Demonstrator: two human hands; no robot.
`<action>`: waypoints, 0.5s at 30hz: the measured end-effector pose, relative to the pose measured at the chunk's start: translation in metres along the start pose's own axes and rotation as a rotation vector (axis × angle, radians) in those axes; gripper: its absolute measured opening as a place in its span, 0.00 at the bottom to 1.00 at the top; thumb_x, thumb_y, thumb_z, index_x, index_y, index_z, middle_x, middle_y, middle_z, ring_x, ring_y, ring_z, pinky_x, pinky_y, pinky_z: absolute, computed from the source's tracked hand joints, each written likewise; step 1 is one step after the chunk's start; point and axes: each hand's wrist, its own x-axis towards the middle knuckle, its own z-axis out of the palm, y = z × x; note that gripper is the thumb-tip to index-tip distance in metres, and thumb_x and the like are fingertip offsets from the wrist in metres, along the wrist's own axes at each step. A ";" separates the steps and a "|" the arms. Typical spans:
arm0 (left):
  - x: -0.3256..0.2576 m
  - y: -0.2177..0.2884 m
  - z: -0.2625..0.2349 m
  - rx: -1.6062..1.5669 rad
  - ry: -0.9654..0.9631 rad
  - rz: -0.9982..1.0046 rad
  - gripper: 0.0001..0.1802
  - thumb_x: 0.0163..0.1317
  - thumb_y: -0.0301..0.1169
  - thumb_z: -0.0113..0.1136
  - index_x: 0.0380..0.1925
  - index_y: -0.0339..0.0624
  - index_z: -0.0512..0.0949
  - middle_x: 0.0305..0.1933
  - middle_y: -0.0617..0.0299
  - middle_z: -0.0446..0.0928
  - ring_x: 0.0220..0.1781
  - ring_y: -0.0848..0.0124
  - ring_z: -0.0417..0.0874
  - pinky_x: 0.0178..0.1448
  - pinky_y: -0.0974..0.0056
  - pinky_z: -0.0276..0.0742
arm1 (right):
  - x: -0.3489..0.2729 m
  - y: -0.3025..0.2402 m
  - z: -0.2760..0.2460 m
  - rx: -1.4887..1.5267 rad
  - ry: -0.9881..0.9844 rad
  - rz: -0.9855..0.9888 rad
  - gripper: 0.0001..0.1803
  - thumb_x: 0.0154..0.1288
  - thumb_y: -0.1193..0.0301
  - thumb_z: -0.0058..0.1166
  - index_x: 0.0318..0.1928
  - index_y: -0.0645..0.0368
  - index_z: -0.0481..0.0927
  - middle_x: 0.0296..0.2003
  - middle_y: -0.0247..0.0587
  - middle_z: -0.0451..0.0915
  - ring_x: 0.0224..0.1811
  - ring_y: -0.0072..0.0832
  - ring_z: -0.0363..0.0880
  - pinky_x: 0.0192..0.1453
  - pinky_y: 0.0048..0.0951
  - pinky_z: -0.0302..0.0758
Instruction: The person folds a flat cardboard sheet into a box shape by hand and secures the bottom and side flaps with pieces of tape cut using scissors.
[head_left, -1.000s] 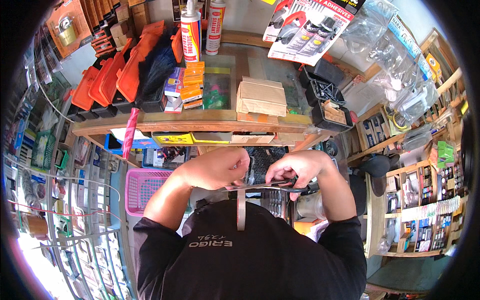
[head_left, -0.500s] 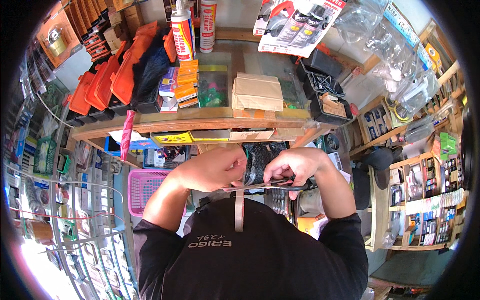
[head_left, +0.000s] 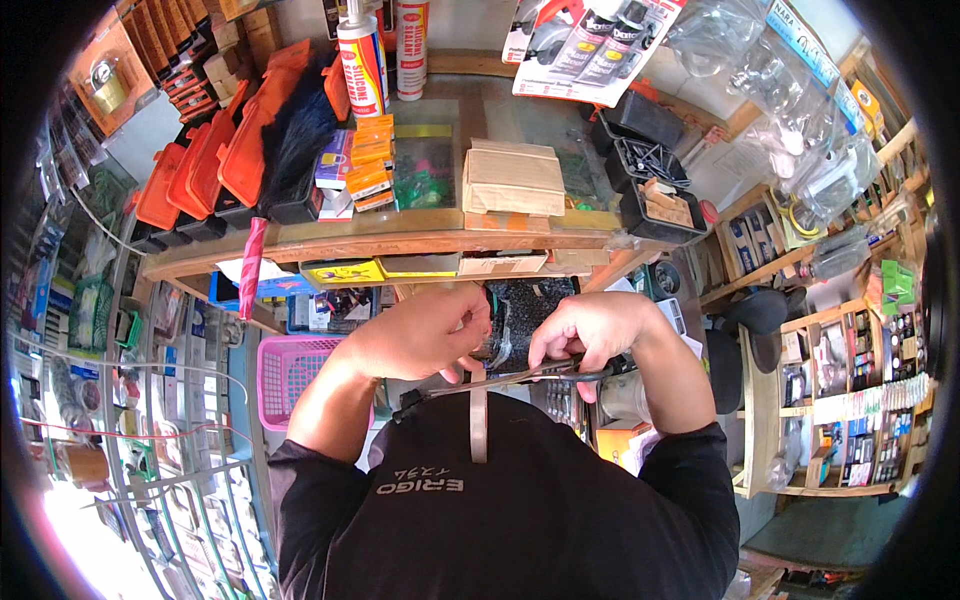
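Note:
My left hand (head_left: pixel 425 335) is bent inward over my chest, fingers curled and closed. Just below its fingertips hangs a narrow pale band (head_left: pixel 479 430), like a tape roll seen edge-on; whether the fingers grip it is hidden. Opposite, my right hand (head_left: pixel 600 325) is closed around the dark handle of scissors (head_left: pixel 540 376), with the long thin blades running left below my left fingers. Between and beyond both hands lies a package in shiny black bubble wrap (head_left: pixel 518 315), partly covered by my fingers.
A glass-topped wooden counter (head_left: pixel 430 235) stands ahead, bearing a flat cardboard box (head_left: pixel 513 180), small orange boxes (head_left: pixel 372 150), sealant tubes (head_left: pixel 362 70) and orange-lidded bins (head_left: pixel 205 165). A pink basket (head_left: pixel 290 385) sits left. Stocked shelves (head_left: pixel 760 400) rise at right.
The scissors have tilted, and more of their length and a dark left end now show. My left fingers have shifted slightly; the right hand keeps its hold.

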 end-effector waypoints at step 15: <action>-0.004 -0.011 -0.002 -0.120 0.014 -0.010 0.09 0.68 0.34 0.45 0.38 0.39 0.67 0.36 0.60 0.74 0.38 0.68 0.84 0.28 0.70 0.81 | -0.002 -0.030 0.019 -0.199 -0.002 0.002 0.22 0.42 0.72 0.63 0.42 0.59 0.77 0.15 0.32 0.73 0.15 0.21 0.68 0.22 0.25 0.63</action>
